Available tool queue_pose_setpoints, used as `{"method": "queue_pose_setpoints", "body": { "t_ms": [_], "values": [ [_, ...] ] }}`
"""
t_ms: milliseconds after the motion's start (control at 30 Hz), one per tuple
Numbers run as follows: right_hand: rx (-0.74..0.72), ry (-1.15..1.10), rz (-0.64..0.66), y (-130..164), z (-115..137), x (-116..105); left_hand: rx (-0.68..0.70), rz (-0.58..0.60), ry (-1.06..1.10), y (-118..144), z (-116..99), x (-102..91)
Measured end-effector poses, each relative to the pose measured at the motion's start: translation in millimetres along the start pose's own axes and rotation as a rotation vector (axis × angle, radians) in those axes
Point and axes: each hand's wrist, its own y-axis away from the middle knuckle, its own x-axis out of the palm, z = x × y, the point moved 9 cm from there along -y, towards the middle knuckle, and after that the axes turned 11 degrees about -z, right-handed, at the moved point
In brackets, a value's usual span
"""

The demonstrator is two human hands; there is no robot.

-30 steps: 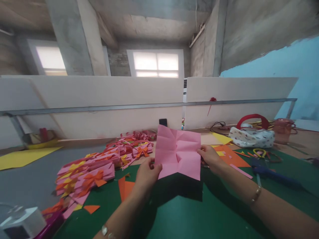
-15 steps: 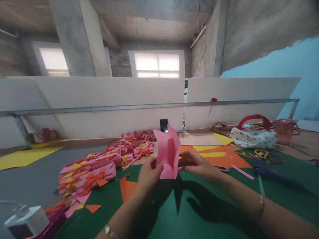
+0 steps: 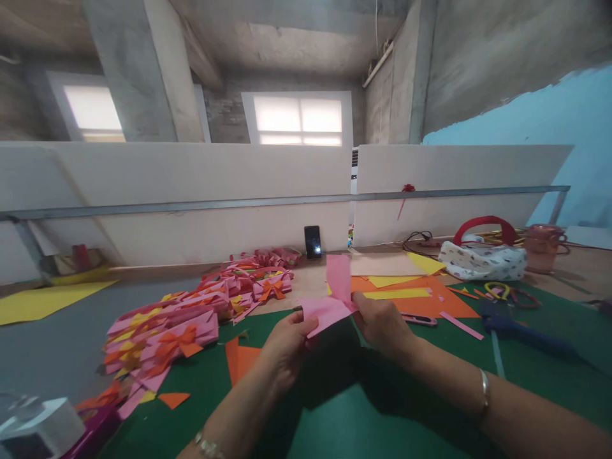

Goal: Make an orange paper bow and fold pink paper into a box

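Observation:
Between my hands, above the green cutting mat point(image 3: 335, 424), is a folded piece of pink felt-like sheet point(image 3: 327, 311). One flap of it stands upright, the other lies slanted toward me. My left hand point(image 3: 289, 338) pinches its left corner, thumb on top. My right hand point(image 3: 382, 322) grips the right end near the fold, its fingertips partly hidden. A pink craft knife point(image 3: 419, 320) and a pink strip point(image 3: 461, 325) lie to the right of my right hand. Orange pieces point(image 3: 246, 363) rest on the mat by my left forearm.
Many pink bundles with orange and yellow bows point(image 3: 165, 338) are piled at left. A phone point(image 3: 313, 242) leans on the back board. Orange sheets point(image 3: 459, 308), scissors with yellow handles point(image 3: 497, 291), a blue glue gun point(image 3: 526, 331), a patterned bag point(image 3: 482, 261) and a jug point(image 3: 544, 248) stand or lie right.
The pink piece has turned from an upright, half-open shape to one flap lying slanted and one standing. My right hand has closed in on its right end. The view shifted slightly.

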Motion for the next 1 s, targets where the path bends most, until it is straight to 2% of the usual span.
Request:
{"method": "queue_pose_setpoints", "body": {
  "t_ms": [67,200,267,400,533,700,833,900,1000],
  "values": [
    [0.058,-0.089,0.026,0.3,-4.2,-2.5,0.076,-0.039,-0.073,-3.9,-3.9,-4.0],
    [0.167,-0.323,0.167,-0.5,-15.7,0.9,0.327,-0.217,-0.273,-5.7,-28.0,-21.4],
    [0.268,-0.434,0.152,-5.1,-27.9,-1.3,0.443,-0.265,-0.364,-0.6,-40.6,-24.3],
    [0.556,-0.629,0.004,-13.1,-58.7,-11.8,0.594,-0.241,-0.492,12.7,-53.3,-16.0],
    [0.734,-0.793,0.013,-12.1,-67.6,-19.5,0.697,-0.210,-0.663,20.5,-56.4,-6.0],
    [0.786,-0.908,0.053,-9.6,-59.1,-30.1,0.720,-0.202,-0.727,21.4,-56.9,-4.8],
    [0.622,-0.744,0.082,-11.8,-49.7,-31.5,0.714,-0.191,-0.669,23.0,-59.5,-4.9],
    [0.547,-0.634,0.096,-12.4,-50.7,-29.7,0.654,-0.180,-0.617,18.5,-57.8,-8.9],
    [0.533,-0.574,0.140,-11.7,-62.2,-25.5,0.489,-0.138,-0.559,3.6,-48.6,-21.0]
  ]
}}
